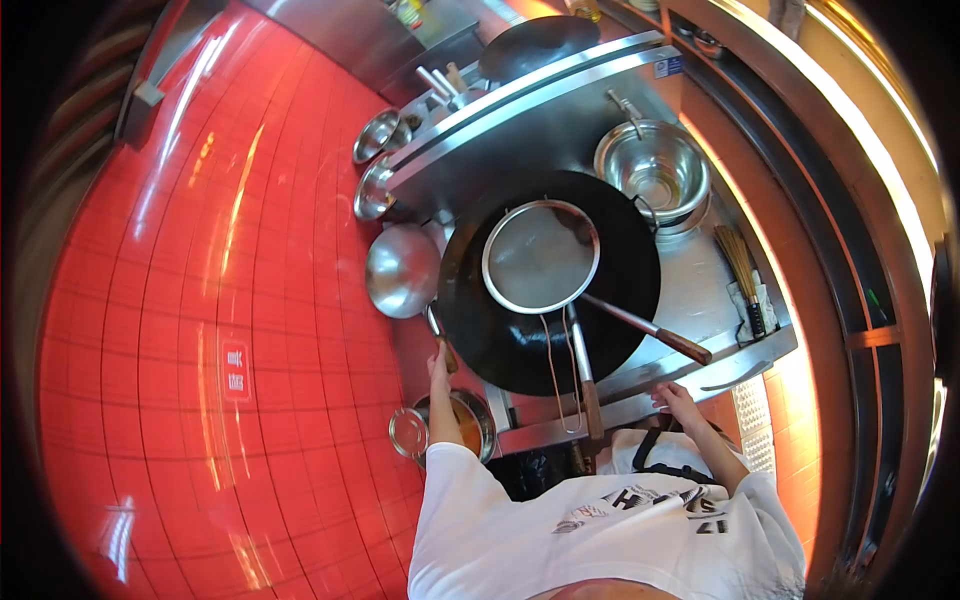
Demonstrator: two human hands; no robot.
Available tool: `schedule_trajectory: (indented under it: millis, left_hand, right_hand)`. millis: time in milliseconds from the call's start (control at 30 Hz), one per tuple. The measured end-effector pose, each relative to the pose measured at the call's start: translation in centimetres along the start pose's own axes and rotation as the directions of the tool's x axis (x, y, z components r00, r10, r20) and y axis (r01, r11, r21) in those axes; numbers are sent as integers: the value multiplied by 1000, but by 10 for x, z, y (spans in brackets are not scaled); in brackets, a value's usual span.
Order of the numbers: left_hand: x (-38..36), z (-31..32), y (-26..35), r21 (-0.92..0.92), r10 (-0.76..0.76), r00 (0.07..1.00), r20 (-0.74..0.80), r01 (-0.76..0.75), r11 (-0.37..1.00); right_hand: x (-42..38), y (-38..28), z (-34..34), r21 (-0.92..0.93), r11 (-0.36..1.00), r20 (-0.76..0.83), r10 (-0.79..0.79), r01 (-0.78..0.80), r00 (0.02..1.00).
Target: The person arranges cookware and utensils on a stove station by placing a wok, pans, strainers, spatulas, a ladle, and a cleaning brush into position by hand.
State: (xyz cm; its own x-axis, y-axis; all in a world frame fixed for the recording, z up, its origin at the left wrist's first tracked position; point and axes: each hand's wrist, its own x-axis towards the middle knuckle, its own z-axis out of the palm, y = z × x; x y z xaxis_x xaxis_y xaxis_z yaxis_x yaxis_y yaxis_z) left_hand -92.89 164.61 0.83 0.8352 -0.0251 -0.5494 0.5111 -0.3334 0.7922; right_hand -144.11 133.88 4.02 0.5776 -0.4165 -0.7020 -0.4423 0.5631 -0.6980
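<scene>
My left hand (440, 372) is wrapped around the wooden handle of a large steel ladle (402, 270), its round bowl out to the left of the black wok (475, 340). Across the wok lies a round fine-mesh strainer (540, 258), its handle toward me. A second wooden-handled utensil (685, 345) rests over the wok's right rim, its head hidden beneath the strainer. My right hand (677, 402) hangs by the stove's front edge, fingers loosely apart and holding nothing.
Stacked steel bowls (652, 175) stand at the back right. A bamboo brush (740, 275) lies on a cloth at the right. A pot of orange liquid (490, 425) sits beside my left forearm, with a small strainer (408, 432). A steel backsplash (540, 110) rises behind the wok.
</scene>
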Motion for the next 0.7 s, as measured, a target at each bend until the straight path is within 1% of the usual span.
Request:
schedule_trajectory:
  millis: [33,100,167,200,233,300,333,400,500,533,567,633,667,700]
  left_hand:
    - [6,3,0,9,12,1000,22,-12,1000]
    - [14,-1,-4,-1,34,987,157,-34,999]
    - [26,-3,-11,11,-1,984,177,-1,1000]
    - [25,-3,-6,68,-69,985,156,59,996]
    - [19,-4,0,124,-135,983,126,119,985]
    - [3,-1,14,63,-136,983,125,129,990]
    - [-1,-3,24,74,-117,983,139,108,991]
    - [-10,-12,35,33,-78,968,237,72,997]
    - [-22,-23,52,58,-93,976,195,83,995]
    - [-27,-22,54,8,-77,984,159,77,997]
    - [-32,-19,56,3,-74,986,149,74,997]
    - [-44,-15,54,-53,20,997,79,-16,998]
    - [-52,-15,52,-60,21,997,68,-17,998]
    - [-59,-15,52,-87,50,998,26,-48,995]
  right_hand:
    - [2,5,-2,-4,1000,-10,-10,10,1000]
    - [1,7,-6,13,999,-37,-30,30,999]
    - [-6,7,-7,24,997,-49,-72,73,996]
    - [-2,18,-9,104,987,-45,-120,124,992]
    - [-11,11,-8,98,993,-88,-63,71,994]
    - [-1,30,-16,104,992,-54,-69,75,996]
    - [1,30,-14,123,988,-65,-84,92,994]
    - [-1,31,-15,117,991,-81,-61,71,995]
    - [2,33,-12,110,988,-56,-102,107,993]
    - [2,34,-12,107,988,-45,-103,107,994]
    - [2,34,-12,100,988,-32,-111,114,993]
    - [1,36,-13,87,989,-4,-118,118,993]
    - [1,38,-15,86,990,-4,-114,114,994]
    - [-1,33,-16,86,990,-6,-111,111,994]
